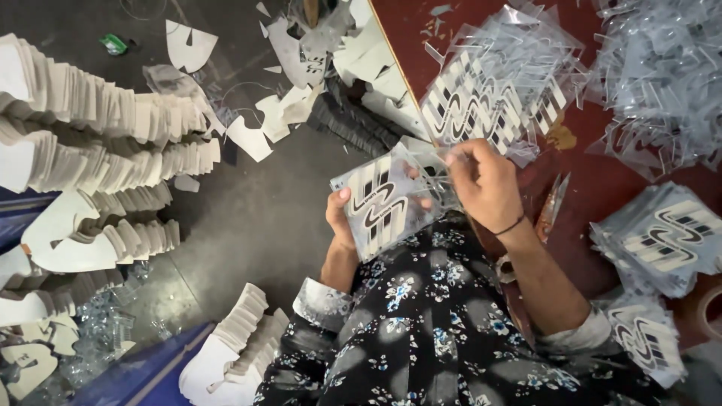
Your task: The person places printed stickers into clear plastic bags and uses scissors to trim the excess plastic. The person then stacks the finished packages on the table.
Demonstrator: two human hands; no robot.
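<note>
1. Clear film sheet (383,199) printed with black-and-white wavy stripe shapes is the piece in hand; it is held up in the air just left of the dark red table (602,188), over the grey floor (256,218) and above the person's floral sleeve.
2. Far left of the table, fanned stacks of white cut pieces (98,143) stand on the floor; they are well apart from the sheet and need no attention.
3. Left hand (340,218) is closed on the sheet's lower left edge, thumb on the printed face and fingers behind. A firm, flat pinch there seems best, so the film stays taut and does not buckle.
4. Right hand (485,184) is curled at the sheet's upper right corner, fingertips pinched together on the clear film, apparently on a thin layer or strip; whether it is one layer or two I cannot tell. Pulling slowly and close to the surface, I judge, would keep the print from creasing or tearing.
5. On the table, right of the sheet, lies a pile of like printed sheets (496,90).
6. Small snips (553,203) lie on the table just right of the right wrist, within easy reach.
7. Farther right sits a heap of clear offcuts (662,83).
</note>
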